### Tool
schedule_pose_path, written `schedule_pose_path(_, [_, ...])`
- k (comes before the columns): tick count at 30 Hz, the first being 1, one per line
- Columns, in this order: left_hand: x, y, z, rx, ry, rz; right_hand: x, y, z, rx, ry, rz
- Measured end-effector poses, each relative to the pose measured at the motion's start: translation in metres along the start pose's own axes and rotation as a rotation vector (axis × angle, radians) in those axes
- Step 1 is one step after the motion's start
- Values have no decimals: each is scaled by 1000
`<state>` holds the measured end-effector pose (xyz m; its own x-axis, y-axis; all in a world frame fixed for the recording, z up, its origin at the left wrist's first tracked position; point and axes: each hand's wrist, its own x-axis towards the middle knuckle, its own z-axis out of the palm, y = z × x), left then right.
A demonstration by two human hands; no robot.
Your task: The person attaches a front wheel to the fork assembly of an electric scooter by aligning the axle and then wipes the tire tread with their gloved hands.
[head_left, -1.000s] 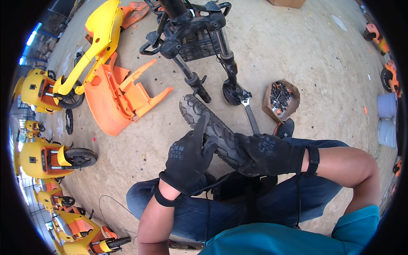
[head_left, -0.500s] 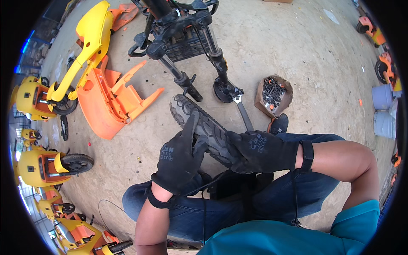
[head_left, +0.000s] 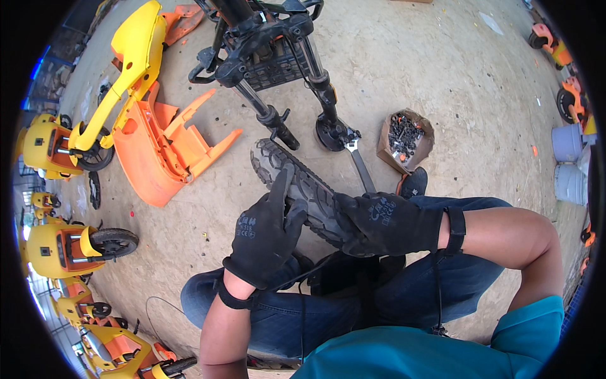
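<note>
A black tyre (head_left: 308,196) with chunky tread stands on edge between my knees, slanting from upper left to lower right. My left hand (head_left: 268,230), in a black glove, grips its near left side, index finger stretched along the tread. Across the tyre's lower right end, my gloved right hand (head_left: 391,222) is closed around it. Just beyond the tyre, the two legs of a black front fork (head_left: 271,120) reach down without a wheel. An adjustable wrench (head_left: 361,169) has its jaws at the foot of the right fork leg; its handle points toward my right hand.
A paper bag of small bolts and parts (head_left: 407,139) sits right of the wrench. Orange body panels (head_left: 151,151) and a yellow panel (head_left: 136,57) lie to the left. Yellow scooters (head_left: 47,249) line the left side; white buckets (head_left: 568,164) stand far right.
Hardly anything differs: the whole view has shifted very slightly, and both hands keep the same hold on the tyre.
</note>
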<state>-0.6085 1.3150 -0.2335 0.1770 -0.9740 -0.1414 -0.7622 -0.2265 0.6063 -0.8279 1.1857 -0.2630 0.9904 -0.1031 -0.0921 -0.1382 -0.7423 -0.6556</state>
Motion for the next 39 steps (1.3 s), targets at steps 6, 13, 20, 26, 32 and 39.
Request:
schedule_pose_path(6, [0, 1, -1, -4, -18, -19, 0, 0, 1, 2, 21, -13])
schedule_pose_path(13, [-1, -1, 0, 3, -4, -4, 0, 3, 4, -6, 7, -20])
schedule_pose_path(20, [0, 0, -1, 7, -18, 1, -2, 7, 9, 0, 90, -76])
schedule_pose_path(26, [0, 0, -1, 1, -21, -2, -1, 5, 7, -40, 58, -80])
schedule_pose_path(32, [0, 1, -2, 16, -18, 2, -1, 5, 8, -35, 87, -71])
schedule_pose_path(39, [0, 3, -3, -5, -31, -22, -1, 1, 2, 58, 17, 3])
